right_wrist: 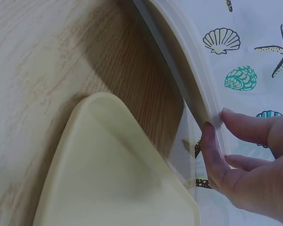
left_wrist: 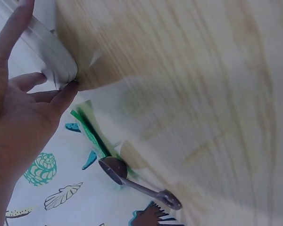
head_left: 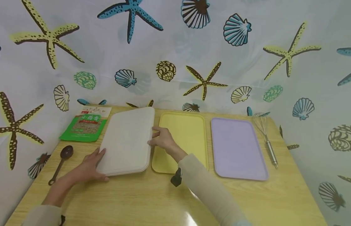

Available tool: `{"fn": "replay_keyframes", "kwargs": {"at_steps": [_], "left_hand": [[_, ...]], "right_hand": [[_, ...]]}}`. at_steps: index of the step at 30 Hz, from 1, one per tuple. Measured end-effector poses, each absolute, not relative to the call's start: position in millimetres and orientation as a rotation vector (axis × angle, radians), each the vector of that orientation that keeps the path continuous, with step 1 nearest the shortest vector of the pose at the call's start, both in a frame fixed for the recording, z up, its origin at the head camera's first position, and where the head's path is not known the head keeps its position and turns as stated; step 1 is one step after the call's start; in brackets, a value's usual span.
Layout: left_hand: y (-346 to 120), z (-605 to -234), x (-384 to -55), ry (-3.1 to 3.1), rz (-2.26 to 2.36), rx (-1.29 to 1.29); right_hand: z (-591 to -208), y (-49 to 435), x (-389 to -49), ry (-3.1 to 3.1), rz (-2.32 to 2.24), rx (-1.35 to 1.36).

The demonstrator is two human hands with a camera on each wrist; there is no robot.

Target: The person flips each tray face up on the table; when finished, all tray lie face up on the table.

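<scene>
A white tray (head_left: pixel 127 141) is held tilted over the left part of the table, its right side raised. My left hand (head_left: pixel 89 168) grips its near left corner, thumb along the front edge and fingers along the side. In the left wrist view, the fingertips (left_wrist: pixel 70 89) curl at the rim of the tray. My right hand (head_left: pixel 164 139) pinches the right edge of the tray, above the yellow tray (head_left: pixel 186 144). Seen from the right wrist, the thumb and fingers close on the tray's rim (right_wrist: pixel 203 80), with wood showing beneath it.
A purple tray (head_left: pixel 237 147) lies right of the yellow one, with a whisk (head_left: pixel 271 152) beyond it. At the left are a green seasoning packet (head_left: pixel 85 127) and a brown spoon (head_left: pixel 67 152). A cloth (head_left: pixel 169 40) with shells and starfish hangs behind the table.
</scene>
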State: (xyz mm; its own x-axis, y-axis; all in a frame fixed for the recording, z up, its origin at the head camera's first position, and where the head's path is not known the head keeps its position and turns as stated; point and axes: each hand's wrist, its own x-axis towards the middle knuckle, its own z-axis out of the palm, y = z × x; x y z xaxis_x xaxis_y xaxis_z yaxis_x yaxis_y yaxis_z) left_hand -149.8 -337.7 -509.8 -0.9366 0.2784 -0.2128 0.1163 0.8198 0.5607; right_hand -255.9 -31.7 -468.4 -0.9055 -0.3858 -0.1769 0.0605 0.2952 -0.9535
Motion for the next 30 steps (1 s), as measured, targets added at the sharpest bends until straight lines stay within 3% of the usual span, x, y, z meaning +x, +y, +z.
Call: {"fn": "replay_keyframes", "kwargs": {"at_steps": [18, 30], "left_hand": [[-321, -500, -145, 2.8, 0.797, 0.337], [-300, -490, -121, 2.856, 0.834, 0.309]], "right_hand": [[-446, -20, -260, 2.087, -1.801, -0.396], [-429, -27, -257, 1.979, -1.924, -0.407]]}}
